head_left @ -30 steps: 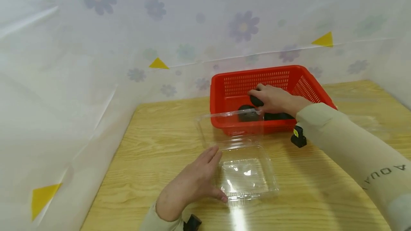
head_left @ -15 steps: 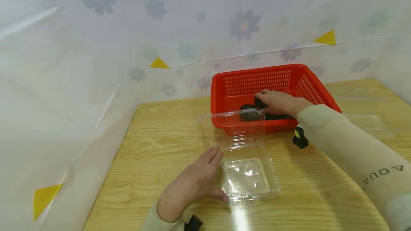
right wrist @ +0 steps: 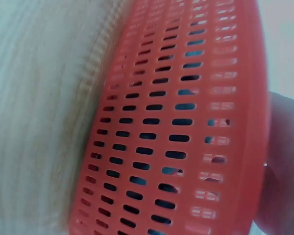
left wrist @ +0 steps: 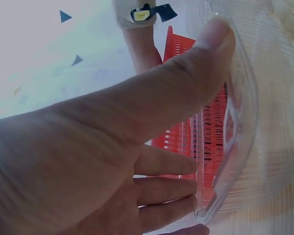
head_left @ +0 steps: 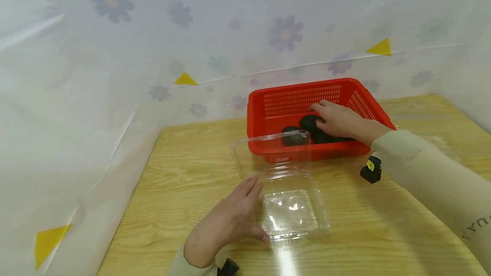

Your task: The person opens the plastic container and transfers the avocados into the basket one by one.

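My left hand (head_left: 228, 220) lies along the left side of a clear hinged plastic container (head_left: 291, 212), its thumb by the front rim and fingers extended. That container stands with its transparent lid (head_left: 274, 152) raised, leaning back toward the red basket. In the left wrist view, the hand's fingers (left wrist: 164, 191) are straight against the clear wall. Over the basket's inside, my right hand (head_left: 343, 120) has spread fingers above several dark, rounded avocados (head_left: 310, 122). Its thumb is close to one of them; whether it touches is unclear. The right wrist view mostly shows the basket's wall, hiding the fingertips.
The red slotted basket (head_left: 303, 86) sits at the back of the wooden table (head_left: 184, 169). Behind it hangs a white flowered sheet (head_left: 230, 24) with yellow triangles, also covering the left side. A faint transparent thing (head_left: 441, 144) lies right of the basket.
My right hand held a dark avocado up in the basket, lowered it among the others, and has since loosened and shifted right. The left hand stays in place on the container.
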A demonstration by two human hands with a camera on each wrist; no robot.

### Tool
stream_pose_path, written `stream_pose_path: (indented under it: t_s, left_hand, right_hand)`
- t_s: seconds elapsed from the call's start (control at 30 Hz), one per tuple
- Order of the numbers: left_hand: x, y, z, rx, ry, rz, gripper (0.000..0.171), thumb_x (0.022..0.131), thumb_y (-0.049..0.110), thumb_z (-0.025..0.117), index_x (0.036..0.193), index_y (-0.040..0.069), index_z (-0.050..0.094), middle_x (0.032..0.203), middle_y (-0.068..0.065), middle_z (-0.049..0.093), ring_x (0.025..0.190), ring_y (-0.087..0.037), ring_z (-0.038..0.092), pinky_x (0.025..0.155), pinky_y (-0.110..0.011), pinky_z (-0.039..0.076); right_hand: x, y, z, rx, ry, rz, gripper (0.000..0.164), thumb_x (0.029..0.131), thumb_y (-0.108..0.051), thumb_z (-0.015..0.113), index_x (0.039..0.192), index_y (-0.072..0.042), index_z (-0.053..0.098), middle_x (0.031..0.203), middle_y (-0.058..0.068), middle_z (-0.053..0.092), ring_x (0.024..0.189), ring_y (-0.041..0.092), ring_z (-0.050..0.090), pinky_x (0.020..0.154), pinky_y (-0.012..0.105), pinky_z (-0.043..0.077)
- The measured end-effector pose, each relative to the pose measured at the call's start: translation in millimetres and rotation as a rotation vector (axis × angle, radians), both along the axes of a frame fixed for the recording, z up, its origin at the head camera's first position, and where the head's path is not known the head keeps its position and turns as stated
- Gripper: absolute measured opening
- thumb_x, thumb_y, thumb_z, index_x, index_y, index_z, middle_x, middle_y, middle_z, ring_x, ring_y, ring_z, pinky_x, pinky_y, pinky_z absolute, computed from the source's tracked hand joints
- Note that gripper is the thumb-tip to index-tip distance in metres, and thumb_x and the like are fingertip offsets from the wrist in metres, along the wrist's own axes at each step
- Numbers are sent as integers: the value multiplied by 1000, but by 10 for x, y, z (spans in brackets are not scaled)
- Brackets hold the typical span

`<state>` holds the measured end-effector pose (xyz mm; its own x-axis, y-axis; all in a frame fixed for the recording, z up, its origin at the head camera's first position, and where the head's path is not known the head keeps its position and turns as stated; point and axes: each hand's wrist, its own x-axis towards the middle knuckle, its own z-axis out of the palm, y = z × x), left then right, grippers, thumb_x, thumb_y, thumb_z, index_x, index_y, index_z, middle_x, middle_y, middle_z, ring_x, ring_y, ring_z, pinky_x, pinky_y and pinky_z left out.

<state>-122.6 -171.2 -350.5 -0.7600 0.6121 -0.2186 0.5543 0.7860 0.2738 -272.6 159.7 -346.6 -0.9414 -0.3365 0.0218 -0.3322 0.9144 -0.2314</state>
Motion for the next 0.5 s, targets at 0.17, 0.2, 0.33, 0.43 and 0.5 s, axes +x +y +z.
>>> stream_pose_path:
  t_s: [0.17,0.2,0.33,0.43,0.5]
  left_hand:
    - [-19,-13,-17,11,2,-6,115,66,53,86,153,4,31,163,-14,23,151,-30,26,118,-44,33]
    - [-23,-11,-26,12,0,-7,115,66,54,86,153,4,31,164,-14,23,151,-29,26,118,-44,33]
    - [-32,-4,-52,8,-6,-8,115,65,55,86,154,6,31,164,-12,22,151,-28,24,118,-44,34]
    - [-36,-3,-58,11,-9,-8,115,66,55,86,154,6,31,164,-12,22,152,-28,24,118,-44,34]
    - [-41,-7,-55,9,-9,-11,114,66,55,86,154,6,31,164,-12,22,152,-28,23,118,-43,33]
  right_hand:
    - [147,14,6,-65,102,25,40,94,-11,62,132,-2,54,122,19,58,91,27,61,84,47,56]
    - [179,10,6,-81,108,29,39,94,-10,62,131,-2,54,121,19,58,90,26,60,84,47,56]
    - [325,-16,36,-157,95,19,32,96,-10,59,127,-6,57,119,14,59,92,25,58,86,46,56]
    - [456,-58,89,-242,89,28,25,99,-12,56,123,-8,59,116,11,61,95,24,57,88,45,55]
    - [545,-107,115,-298,102,55,21,102,-15,53,121,-9,60,113,8,62,96,22,56,88,43,53]
